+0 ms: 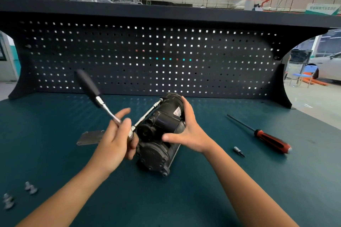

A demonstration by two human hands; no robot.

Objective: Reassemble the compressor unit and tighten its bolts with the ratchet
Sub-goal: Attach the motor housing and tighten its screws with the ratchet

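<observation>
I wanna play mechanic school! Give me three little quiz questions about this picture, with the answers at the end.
1. True or false: the red and black screwdriver lies on the table with no hand touching it.
2. Which hand holds the ratchet: A) left, B) right, C) neither?
3. Fill in: the right hand grips the black ____.

Key
1. True.
2. A, the left hand, near the ratchet's head.
3. compressor.
</observation>
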